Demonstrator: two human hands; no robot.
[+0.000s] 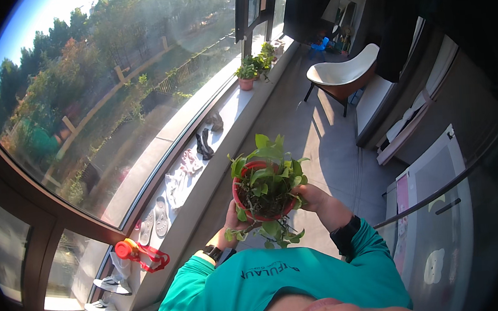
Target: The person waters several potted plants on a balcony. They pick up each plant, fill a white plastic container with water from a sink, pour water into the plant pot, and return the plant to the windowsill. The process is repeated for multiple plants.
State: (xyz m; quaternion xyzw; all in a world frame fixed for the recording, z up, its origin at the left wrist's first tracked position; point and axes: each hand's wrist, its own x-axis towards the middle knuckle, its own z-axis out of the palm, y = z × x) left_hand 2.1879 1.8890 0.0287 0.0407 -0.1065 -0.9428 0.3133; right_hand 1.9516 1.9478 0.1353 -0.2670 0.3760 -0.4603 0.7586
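A leafy green trailing plant grows in a red round pot, held in front of my chest above the floor. My left hand grips the pot's left side, its fingers partly behind the rim and leaves. On the opposite side my right hand holds the pot, with leaves covering some fingertips. Dark soil or roots show among the stems. Several stems hang over the near rim towards my teal shirt.
Along the window runs a white sill with potted plants, dark boots, upturned soles, white sneakers and a red-orange strapped item. A white-and-brown chair stands ahead on the grey floor. Right is a white-framed panel.
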